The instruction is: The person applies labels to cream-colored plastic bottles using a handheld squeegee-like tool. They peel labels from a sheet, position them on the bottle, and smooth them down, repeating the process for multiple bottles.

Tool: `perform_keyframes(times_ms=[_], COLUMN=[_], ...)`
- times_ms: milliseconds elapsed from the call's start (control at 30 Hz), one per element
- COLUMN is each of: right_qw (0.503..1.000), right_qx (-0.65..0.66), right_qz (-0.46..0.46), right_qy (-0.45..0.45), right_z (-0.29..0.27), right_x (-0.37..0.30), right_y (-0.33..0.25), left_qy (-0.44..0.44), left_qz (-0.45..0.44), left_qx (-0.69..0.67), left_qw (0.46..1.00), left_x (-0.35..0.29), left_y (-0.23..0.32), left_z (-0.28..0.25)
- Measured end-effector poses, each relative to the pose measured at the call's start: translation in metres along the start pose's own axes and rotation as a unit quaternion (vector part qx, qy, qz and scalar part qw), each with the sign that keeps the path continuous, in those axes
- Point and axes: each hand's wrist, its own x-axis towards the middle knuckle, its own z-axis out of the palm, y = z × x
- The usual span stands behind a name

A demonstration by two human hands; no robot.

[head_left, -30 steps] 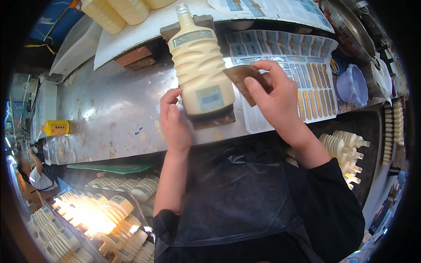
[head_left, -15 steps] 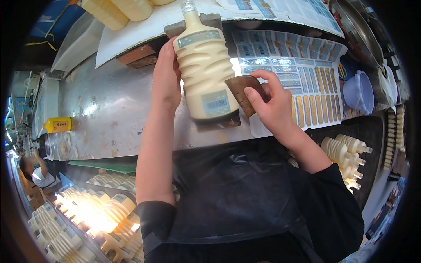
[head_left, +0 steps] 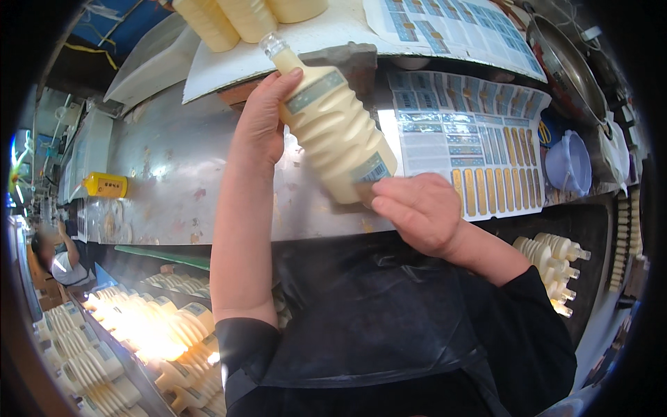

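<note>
A cream bottle (head_left: 332, 128) with wavy ridges and a clear neck tilts over the metal table, its neck toward the upper left. My left hand (head_left: 265, 115) is wrapped round its shoulder, thumb in front. One blue-grey label (head_left: 316, 92) crosses the shoulder; another label (head_left: 373, 169), with a barcode, lies near the base. In my right hand (head_left: 422, 210) is a flat brown scraper (head_left: 364, 190), mostly covered by the fingers. Its visible end is at the bottle's base, close to the lower label; whether it touches the label I cannot tell.
Sticker sheets (head_left: 425, 161) lie right of the bottle, beside a lavender bucket (head_left: 567, 163). More cream bottles (head_left: 236, 21) stand on a white board behind. A yellow bottle (head_left: 105, 185) is far left. Crated bottles (head_left: 83, 354) fill the lower left; another person (head_left: 66, 260) is beyond.
The bottle has gone from nearly upright to tilted, neck leftward, clear of the block behind it. My left hand has shifted up to its shoulder; my right hand and scraper have moved down toward its base.
</note>
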Motion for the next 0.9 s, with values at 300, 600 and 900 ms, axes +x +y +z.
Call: perform_keyframes(times_ms=[300,600,900], right_qw=[0.969,0.881,0.872], right_qx=[0.12,0.223,0.294], right_qz=[0.218,0.409,0.39], right_qy=[-0.006,0.083,0.043], right_z=[0.011,0.005,0.007], right_x=[-0.01,0.001,-0.009], right_y=[0.002,0.069,0.082], left_qy=[0.048,0.12,0.221], left_qz=[0.087,0.205,0.35], left_qx=[0.032,0.017,0.211], left_qw=[0.995,0.971,0.885], left_x=[-0.018,-0.064,-0.141], left_y=[-0.018,0.011,0.175], left_z=[-0.035,-0.042,-0.094])
